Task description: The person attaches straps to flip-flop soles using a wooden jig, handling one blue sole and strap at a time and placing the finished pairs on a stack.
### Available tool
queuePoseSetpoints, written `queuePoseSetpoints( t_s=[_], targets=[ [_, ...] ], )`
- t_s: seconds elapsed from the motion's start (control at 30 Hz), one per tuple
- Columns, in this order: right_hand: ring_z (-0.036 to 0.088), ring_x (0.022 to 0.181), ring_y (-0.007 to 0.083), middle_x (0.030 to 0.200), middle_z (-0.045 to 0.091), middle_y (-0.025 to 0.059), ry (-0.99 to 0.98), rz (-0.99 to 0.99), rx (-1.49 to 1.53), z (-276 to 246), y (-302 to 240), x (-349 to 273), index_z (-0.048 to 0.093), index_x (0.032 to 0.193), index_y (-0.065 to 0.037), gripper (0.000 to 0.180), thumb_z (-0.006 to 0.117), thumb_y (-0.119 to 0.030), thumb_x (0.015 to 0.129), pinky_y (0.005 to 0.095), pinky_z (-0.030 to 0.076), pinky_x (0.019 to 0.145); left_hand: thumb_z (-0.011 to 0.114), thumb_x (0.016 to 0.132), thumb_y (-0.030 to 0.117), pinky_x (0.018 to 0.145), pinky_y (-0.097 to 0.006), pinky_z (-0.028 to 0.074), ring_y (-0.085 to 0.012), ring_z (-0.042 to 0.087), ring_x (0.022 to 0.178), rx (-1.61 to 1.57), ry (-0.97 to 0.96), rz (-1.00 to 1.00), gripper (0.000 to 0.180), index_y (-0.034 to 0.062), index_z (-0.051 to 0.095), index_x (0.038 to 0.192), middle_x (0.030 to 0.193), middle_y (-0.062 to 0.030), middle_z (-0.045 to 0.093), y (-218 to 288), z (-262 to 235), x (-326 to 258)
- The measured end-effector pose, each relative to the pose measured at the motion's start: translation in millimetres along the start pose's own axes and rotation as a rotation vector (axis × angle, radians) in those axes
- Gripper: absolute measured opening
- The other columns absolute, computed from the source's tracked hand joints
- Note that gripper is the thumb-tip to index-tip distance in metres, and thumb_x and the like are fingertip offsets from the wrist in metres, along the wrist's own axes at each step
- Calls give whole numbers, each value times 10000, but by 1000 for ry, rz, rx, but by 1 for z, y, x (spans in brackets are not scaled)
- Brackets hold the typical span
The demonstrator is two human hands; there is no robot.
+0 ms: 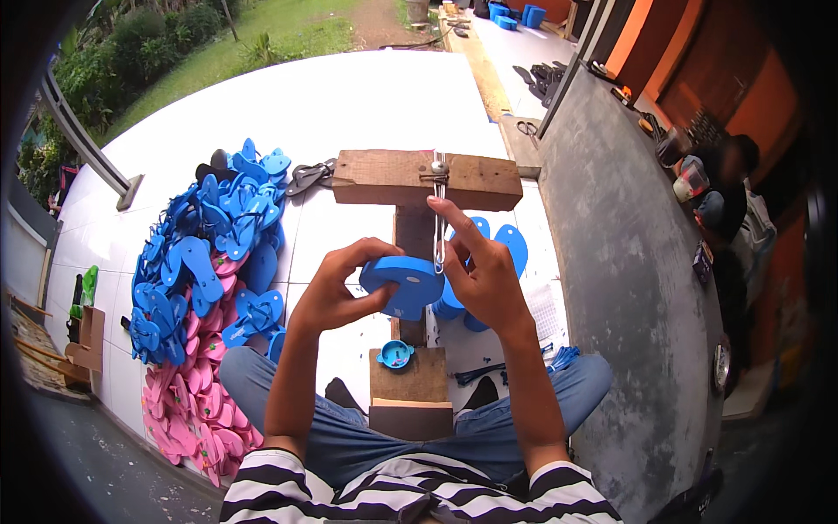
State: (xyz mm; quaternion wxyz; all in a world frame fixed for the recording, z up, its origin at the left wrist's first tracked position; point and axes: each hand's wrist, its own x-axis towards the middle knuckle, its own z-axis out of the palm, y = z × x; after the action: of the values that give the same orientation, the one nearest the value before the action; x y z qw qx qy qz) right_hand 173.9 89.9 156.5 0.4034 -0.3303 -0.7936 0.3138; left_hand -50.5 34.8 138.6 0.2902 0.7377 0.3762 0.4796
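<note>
My left hand (349, 284) is closed around the edge of a blue flip-flop sole (403, 284), thumb on the near face. The sole is tilted up beside a long, thin metal wire tool (440, 218), which stands at the wooden crossbeam (375, 177) and reaches toward me. My right hand (480, 266) is at this wire tool, its index finger stretched along it and the thumb close to its lower part. The other right fingers are curled and partly hidden. Behind the right hand lie more blue soles (509, 249).
A big pile of blue flip-flops (196, 266) lies at my left, with pink ones (205, 384) nearer. A small blue bowl (395, 354) stands on a wooden block (408, 380) between my feet. Blue straps (563, 358) lie at right. A grey ledge (628, 288) borders the right side, with a person (733, 188) beyond.
</note>
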Motion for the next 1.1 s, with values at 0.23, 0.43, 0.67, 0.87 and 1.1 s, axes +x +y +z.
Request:
queuePoseSetpoints(
  t_s=[0.23,0.43,0.67,0.87,1.1],
  targets=[
    [518,504,125,657,601,56,79,13,49,7,1,-17,531,1419,-173,494,562,-53,941,324,458,519,704,737,-47,848,-321,521,-206,677,962,-58,-12,21,402,24,611,1122,1057,-113,691,-3,9,-6],
    [544,506,116,793,704,89,64,-125,17,1,6,-21,580,1376,-154,469,581,-41,921,302,467,504,715,727,-54,808,-314,524,-217,683,957,-8,24,8,419,32,613,1124,1035,-113,695,-4,6,-11],
    [526,500,103,708,644,57,87,58,-4,6,8,1,560,1396,-170,495,566,-18,925,298,468,510,728,735,-44,724,-295,509,-200,675,893,37,31,-34,425,51,616,1134,1028,-103,698,-9,7,-4],
    [606,546,132,721,659,86,106,-131,97,12,12,-20,603,1344,-123,428,574,-29,927,303,494,522,733,739,-34,743,-304,518,-210,681,893,80,49,-48,449,64,605,1158,1033,-95,699,-7,9,-8],
    [689,647,148,872,736,127,65,-295,181,9,4,-34,652,1265,-97,387,613,-11,891,264,518,544,718,753,-38,807,-301,520,-203,675,902,5,191,-181,405,38,612,1136,1036,-118,692,-6,30,-52]
  ],
)
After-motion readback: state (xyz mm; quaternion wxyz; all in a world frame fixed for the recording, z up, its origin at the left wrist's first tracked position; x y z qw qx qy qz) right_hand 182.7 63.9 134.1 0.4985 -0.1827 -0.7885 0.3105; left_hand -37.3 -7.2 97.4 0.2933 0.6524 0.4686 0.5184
